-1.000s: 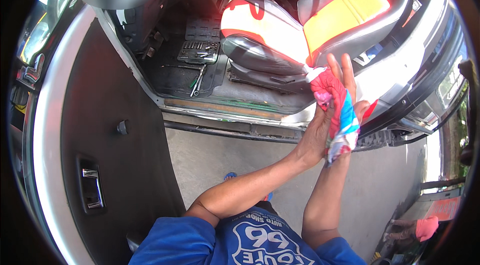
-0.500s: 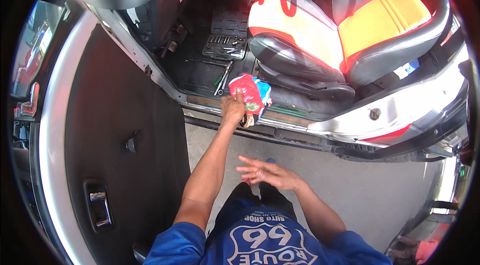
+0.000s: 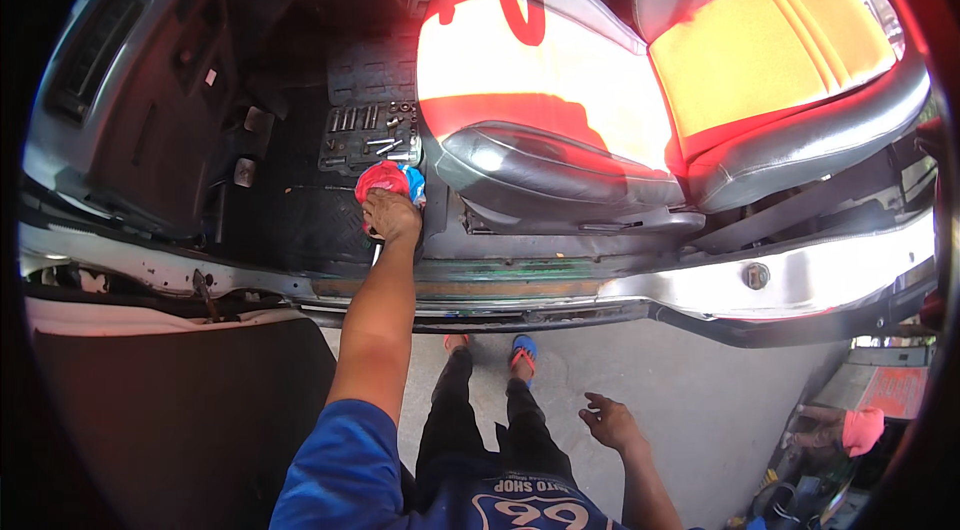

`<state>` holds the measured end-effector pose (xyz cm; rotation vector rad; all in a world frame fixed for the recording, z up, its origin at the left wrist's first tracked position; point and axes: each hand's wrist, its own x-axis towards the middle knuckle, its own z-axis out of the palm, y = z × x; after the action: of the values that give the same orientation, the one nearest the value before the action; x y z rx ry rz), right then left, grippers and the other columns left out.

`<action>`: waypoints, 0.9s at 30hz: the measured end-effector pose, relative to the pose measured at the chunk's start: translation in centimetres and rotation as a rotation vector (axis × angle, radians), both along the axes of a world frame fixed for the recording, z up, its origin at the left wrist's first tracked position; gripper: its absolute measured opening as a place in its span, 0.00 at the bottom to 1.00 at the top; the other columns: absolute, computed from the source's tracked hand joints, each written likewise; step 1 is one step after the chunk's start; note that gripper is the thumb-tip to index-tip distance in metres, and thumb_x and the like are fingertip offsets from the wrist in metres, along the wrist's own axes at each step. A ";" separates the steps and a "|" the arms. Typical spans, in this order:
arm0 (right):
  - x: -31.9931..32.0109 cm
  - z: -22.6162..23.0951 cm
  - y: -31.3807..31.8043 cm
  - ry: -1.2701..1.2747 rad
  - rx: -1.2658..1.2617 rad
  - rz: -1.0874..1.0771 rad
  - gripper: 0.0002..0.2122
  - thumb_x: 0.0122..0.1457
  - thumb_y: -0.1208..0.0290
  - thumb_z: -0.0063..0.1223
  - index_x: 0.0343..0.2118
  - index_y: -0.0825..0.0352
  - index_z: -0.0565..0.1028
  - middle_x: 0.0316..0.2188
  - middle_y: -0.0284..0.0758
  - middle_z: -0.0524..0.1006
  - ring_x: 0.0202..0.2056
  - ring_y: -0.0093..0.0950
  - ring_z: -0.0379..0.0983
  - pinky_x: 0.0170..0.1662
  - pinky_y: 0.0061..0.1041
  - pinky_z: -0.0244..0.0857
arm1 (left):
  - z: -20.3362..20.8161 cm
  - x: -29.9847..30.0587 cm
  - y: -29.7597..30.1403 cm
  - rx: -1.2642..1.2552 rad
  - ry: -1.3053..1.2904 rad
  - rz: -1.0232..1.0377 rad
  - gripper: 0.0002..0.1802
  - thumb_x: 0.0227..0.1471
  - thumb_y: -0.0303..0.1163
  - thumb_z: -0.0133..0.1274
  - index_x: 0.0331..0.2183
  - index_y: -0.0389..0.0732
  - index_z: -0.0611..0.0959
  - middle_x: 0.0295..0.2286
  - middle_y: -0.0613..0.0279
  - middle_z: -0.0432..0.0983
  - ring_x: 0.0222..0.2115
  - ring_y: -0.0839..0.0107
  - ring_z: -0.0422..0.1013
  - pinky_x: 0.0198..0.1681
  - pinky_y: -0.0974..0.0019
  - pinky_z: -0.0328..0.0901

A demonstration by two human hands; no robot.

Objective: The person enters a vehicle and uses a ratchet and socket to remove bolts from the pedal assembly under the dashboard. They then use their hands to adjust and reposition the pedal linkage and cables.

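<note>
My left hand (image 3: 392, 217) reaches into the vehicle's footwell, its fingers closed over a bunched red and blue rag (image 3: 384, 180). The rag is low over the floor, just in front of an open socket set case (image 3: 345, 158) with several metal sockets in it. Part of a shiny metal tool (image 3: 376, 253) shows beneath my left wrist; the rest is hidden. Down by my right side, outside the sill, my right hand (image 3: 610, 422) is empty with its fingers apart and slightly bent.
The door sill (image 3: 480, 285) runs across in front of my feet. A red and orange seat (image 3: 550, 100) stands right of the case, and pedals (image 3: 245, 172) lie to its left. The open door (image 3: 170, 410) is at my left; another person (image 3: 860, 430) is at far right.
I have turned and moved toward the cabin. My left hand has carried the rag from above the sill to the footwell floor by the case. My right hand has dropped to my side.
</note>
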<state>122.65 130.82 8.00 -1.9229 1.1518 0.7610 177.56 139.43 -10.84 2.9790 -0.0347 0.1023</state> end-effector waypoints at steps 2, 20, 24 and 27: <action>0.6 0.1 1.3 0.025 0.071 -0.073 0.25 0.64 0.58 0.56 0.62 0.63 0.71 0.52 0.46 0.80 0.52 0.40 0.79 0.55 0.35 0.71 | -2.5 0.5 0.5 0.069 -0.054 -0.109 0.27 0.61 0.41 0.50 0.54 0.31 0.71 0.44 0.44 0.74 0.47 0.49 0.71 0.51 0.46 0.66; 11.0 2.3 1.6 -0.325 0.073 0.124 0.18 0.65 0.62 0.56 0.55 0.65 0.77 0.45 0.47 0.82 0.44 0.41 0.81 0.49 0.35 0.74 | 14.7 3.0 8.3 -0.752 -0.076 -0.060 0.21 0.68 0.54 0.43 0.45 0.46 0.76 0.25 0.40 0.81 0.31 0.36 0.79 0.31 0.40 0.69; 15.1 1.6 2.0 -0.521 0.222 0.254 0.19 0.68 0.59 0.53 0.57 0.64 0.75 0.46 0.44 0.82 0.45 0.37 0.81 0.51 0.33 0.72 | 17.3 1.0 13.9 -1.180 -0.446 -0.058 0.24 0.65 0.43 0.52 0.53 0.35 0.77 0.44 0.51 0.80 0.41 0.60 0.78 0.44 0.58 0.72; 20.0 4.4 3.5 -0.687 0.545 -0.010 0.19 0.72 0.61 0.47 0.61 0.64 0.72 0.51 0.40 0.80 0.50 0.32 0.79 0.52 0.34 0.74 | 24.7 -6.1 13.0 -1.687 -0.194 0.040 0.32 0.61 0.38 0.59 0.62 0.38 0.69 0.54 0.56 0.75 0.50 0.60 0.74 0.56 0.54 0.70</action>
<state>142.69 134.31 12.39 -1.5155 0.4634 0.3055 171.42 152.45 13.86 1.2802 0.0617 0.2541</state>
